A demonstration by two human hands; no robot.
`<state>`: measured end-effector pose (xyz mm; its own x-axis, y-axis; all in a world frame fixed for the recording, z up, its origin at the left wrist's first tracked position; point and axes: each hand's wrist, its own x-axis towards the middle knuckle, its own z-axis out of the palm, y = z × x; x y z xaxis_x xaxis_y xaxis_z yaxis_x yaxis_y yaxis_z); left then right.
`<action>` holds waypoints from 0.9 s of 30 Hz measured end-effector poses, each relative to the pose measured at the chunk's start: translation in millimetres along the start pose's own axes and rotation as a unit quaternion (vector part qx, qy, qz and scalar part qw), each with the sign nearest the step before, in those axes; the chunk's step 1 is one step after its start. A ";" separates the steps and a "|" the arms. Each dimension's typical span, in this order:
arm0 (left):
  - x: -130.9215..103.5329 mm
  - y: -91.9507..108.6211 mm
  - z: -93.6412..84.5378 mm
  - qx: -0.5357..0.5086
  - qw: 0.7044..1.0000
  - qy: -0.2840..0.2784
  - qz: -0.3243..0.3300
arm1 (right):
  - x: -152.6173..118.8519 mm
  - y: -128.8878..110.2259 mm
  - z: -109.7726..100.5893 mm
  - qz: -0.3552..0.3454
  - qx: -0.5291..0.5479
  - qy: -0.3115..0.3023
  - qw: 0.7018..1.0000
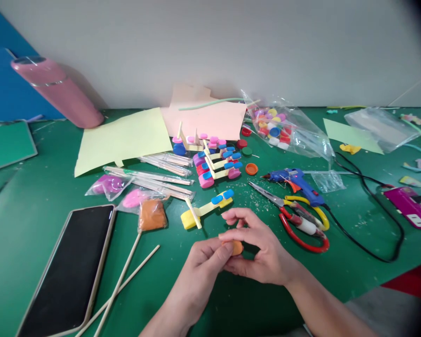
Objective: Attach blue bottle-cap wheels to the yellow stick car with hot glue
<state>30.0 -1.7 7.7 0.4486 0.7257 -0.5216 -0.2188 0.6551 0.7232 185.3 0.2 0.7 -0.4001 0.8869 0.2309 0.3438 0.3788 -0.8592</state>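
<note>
My left hand pinches a small orange piece of what looks like modelling clay between thumb and fingers. Around the same piece, my right hand closes from the other side, its fingertips touching it and some fingers raised. Just beyond both hands lies a small yellow model with a pale stick bar and blue pads on top. A bag of orange clay rests to the left. Several similar models in pink, purple and blue stand in a row farther back.
Scissors and a blue glue gun with a black cord lie at right. A phone and crossed wooden sticks are at left. Behind are a bag of coloured caps, paper sheets and a pink bottle.
</note>
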 end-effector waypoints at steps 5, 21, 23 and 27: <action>-0.3 -0.1 1.2 0.011 1.000 0.007 0.001 | -0.2 -1.1 1.0 0.010 0.010 -0.006 1.000; -2.5 2.4 2.3 -0.059 0.998 0.025 -0.024 | -1.7 2.9 -2.3 -0.002 -0.027 0.001 1.000; -2.9 2.4 1.8 -0.058 0.998 0.030 -0.025 | -1.4 1.8 -2.1 -0.005 -0.024 -0.002 1.000; -2.6 1.8 1.2 -0.054 0.998 0.035 -0.026 | -1.3 0.0 -1.7 -0.009 -0.027 -0.014 0.999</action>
<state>29.4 -2.7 10.9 0.4008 0.7010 -0.5898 -0.2915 0.7079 0.6433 187.2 -0.5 1.2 -0.4298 0.8725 0.2324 0.3815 0.4088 -0.8290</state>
